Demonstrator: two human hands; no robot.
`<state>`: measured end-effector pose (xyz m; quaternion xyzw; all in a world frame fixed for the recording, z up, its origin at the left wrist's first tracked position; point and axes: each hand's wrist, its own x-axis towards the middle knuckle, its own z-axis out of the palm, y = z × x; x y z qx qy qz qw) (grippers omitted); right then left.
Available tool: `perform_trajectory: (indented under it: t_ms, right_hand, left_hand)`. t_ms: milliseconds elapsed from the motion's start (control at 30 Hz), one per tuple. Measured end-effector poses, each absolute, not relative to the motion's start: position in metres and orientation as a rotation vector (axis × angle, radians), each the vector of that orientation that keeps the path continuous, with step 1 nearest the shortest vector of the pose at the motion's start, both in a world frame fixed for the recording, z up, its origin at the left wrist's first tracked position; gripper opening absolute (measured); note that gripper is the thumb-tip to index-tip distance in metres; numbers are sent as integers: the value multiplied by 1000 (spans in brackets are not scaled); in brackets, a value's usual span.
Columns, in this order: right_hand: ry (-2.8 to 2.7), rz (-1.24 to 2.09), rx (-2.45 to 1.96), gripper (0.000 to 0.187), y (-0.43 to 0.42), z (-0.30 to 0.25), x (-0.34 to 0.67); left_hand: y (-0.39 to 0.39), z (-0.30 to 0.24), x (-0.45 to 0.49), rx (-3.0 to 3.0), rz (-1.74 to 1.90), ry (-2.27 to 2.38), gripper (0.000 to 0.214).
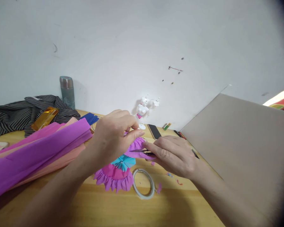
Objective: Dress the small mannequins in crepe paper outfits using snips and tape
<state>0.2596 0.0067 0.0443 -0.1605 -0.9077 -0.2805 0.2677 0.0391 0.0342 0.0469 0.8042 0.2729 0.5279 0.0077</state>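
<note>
Pinched between the thumb and fingers of my left hand [117, 132] is a gathered piece of purple crepe paper [136, 144]. My right hand [174, 154] is closed around scissors [142, 151], whose dark blades point left across the lower part of that paper; the handles are mostly hidden in my fingers. Just below lies a ruffled paper piece [115, 176] in pink and purple, topped by a pleated blue fan [123, 163]. A roll of white tape [143, 184] lies flat beside it.
Folded crepe paper sheets [42, 151] cover the table's left side, near a striped cloth [11, 113] and a thermos [67, 91]. White figurines [142, 108] stand by the wall, near a phone [154, 131]. A grey panel [241, 142] borders the right. Paper scraps [159, 188] lie about.
</note>
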Motion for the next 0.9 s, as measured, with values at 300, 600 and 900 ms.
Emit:
perform_trajectory:
  t_ms: [300, 600, 900]
  right_hand:
    - [-2452, -770, -411, 31, 5, 48, 255]
    - [-2459, -787, -397, 27, 4, 49, 255]
    - [-2480, -781, -405, 19, 3, 52, 253]
  left_hand:
    - [32, 48, 38, 2518, 1661, 855, 17]
    - [33, 47, 39, 2517, 1660, 862, 18]
    - [32, 49, 39, 2531, 1650, 864, 19]
